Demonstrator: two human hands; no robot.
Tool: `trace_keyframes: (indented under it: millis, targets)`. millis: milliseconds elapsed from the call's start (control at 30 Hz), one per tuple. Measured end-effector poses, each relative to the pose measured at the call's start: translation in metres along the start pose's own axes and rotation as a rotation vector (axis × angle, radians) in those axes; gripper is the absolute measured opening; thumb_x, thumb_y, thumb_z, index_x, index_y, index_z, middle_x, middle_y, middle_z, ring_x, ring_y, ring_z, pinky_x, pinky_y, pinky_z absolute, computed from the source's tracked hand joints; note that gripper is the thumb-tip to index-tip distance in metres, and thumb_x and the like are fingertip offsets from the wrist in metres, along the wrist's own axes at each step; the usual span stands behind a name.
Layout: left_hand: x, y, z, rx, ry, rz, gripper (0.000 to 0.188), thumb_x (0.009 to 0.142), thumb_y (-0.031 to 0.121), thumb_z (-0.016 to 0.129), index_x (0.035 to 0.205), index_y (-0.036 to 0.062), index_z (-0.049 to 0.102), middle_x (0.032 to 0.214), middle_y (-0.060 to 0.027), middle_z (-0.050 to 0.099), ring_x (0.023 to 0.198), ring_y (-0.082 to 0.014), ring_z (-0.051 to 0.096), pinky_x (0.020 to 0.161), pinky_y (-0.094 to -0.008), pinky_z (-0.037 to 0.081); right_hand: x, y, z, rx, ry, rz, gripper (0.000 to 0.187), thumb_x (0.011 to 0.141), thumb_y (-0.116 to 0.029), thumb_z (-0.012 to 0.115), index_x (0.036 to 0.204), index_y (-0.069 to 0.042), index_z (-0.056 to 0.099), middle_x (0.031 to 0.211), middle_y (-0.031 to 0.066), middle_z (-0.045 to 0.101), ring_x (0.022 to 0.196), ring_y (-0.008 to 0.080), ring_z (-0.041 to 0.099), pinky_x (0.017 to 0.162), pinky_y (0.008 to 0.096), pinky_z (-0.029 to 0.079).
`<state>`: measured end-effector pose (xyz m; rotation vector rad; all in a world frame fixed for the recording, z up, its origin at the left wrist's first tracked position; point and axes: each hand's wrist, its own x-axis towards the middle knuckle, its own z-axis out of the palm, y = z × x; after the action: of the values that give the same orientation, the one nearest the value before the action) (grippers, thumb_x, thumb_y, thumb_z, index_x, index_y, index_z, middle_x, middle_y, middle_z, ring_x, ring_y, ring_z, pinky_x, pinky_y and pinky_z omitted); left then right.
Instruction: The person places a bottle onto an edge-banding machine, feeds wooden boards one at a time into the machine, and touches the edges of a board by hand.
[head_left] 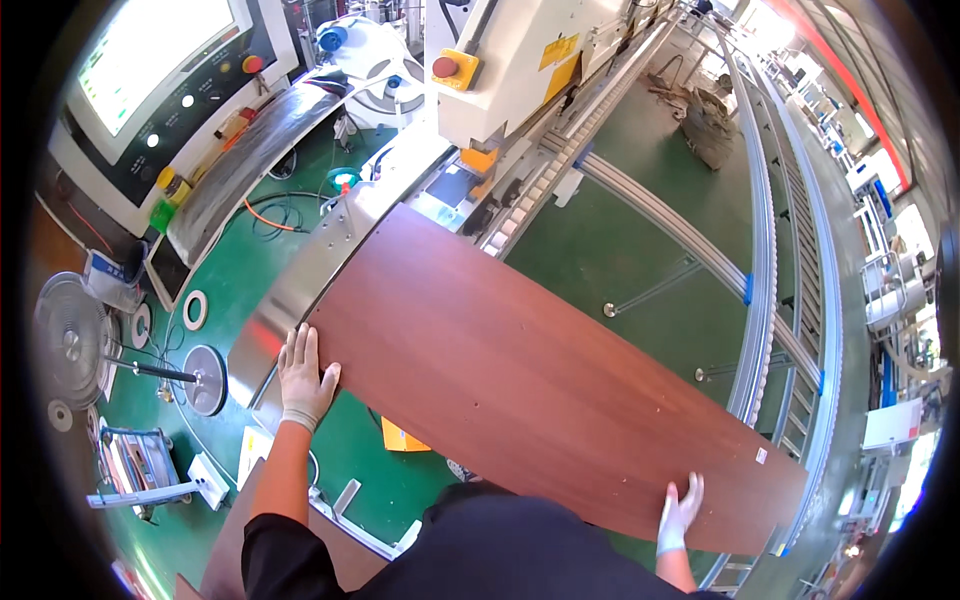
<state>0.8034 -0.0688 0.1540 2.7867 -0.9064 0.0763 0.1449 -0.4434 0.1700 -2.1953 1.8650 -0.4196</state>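
A long reddish-brown wood-grain panel [520, 350] lies across in front of me. Its far left end is on the machine's metal infeed table [290, 290], and its right end rests over the roller rail. My left hand [308, 380], in a pale glove, lies at the panel's left edge with fingers stretched along it and the thumb apart. Toward the panel's near right side, my gloved right hand [679, 512] touches the top, fingers extended. Near the right end sits a small white label [762, 456].
A white machine [500, 90] with a red stop button [445, 67] stands ahead. Roller rails [765, 230] run along the right. On the left are a control screen [150, 60], a standing fan [75, 335] and a cart [140, 465]. Cables [285, 225] lie on the green floor.
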Motion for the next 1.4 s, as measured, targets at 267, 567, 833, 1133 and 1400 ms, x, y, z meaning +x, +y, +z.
trace_keyframes:
  millis: [267,567,833,1133,1400]
  targets:
    - [0.024,0.004,-0.002,0.062,-0.049,0.033,0.078,0.092,0.039,0.058,0.156,0.0006,0.037,0.165,-0.0188,0.034,0.156,-0.0377,0.023,0.128,-0.0537,0.008,-0.052,0.06,0.025,1.7,-0.111,1.12,0.071,0.101,-0.067,0.045,0.151,-0.017,0.048,0.157,0.005,0.048,0.14,0.0346,0.046,0.116,0.0575,0.037]
    - [0.06,0.015,0.006,0.015,-0.108,0.043,0.081,0.085,0.041,0.06,0.149,-0.004,0.041,0.157,-0.0226,0.039,0.151,-0.0444,0.028,0.125,-0.0598,0.012,0.006,0.021,0.028,1.309,-0.051,1.318,0.071,0.102,-0.069,0.032,0.151,-0.02,0.049,0.153,0.0055,0.052,0.14,0.0358,0.047,0.113,0.0612,0.04]
    - [0.112,0.034,0.013,0.024,-0.223,0.022,0.08,0.085,0.047,0.056,0.145,-0.0051,0.045,0.154,-0.0239,0.041,0.149,-0.0455,0.029,0.124,-0.0598,0.012,0.047,-0.009,0.051,1.192,-0.018,1.339,0.07,0.103,-0.067,0.03,0.151,-0.019,0.049,0.153,0.0065,0.052,0.14,0.0358,0.048,0.113,0.0607,0.04]
    - [0.175,0.072,0.03,0.029,-0.197,0.066,0.082,0.082,0.044,0.06,0.147,-0.0035,0.043,0.157,-0.0232,0.038,0.151,-0.0446,0.027,0.125,-0.0584,0.01,0.122,-0.007,0.076,1.197,0.043,1.292,0.07,0.103,-0.064,0.028,0.151,-0.017,0.049,0.153,0.0076,0.052,0.139,0.0358,0.048,0.113,0.0601,0.04]
    - [0.255,0.127,0.043,0.035,-0.161,0.05,0.082,0.084,0.044,0.064,0.149,-0.0014,0.043,0.16,-0.0216,0.037,0.153,-0.0412,0.027,0.126,-0.0546,0.012,0.208,0.01,0.096,1.241,0.09,1.151,0.069,0.104,-0.062,0.027,0.15,-0.016,0.048,0.153,0.0086,0.052,0.139,0.0357,0.048,0.113,0.0595,0.041]
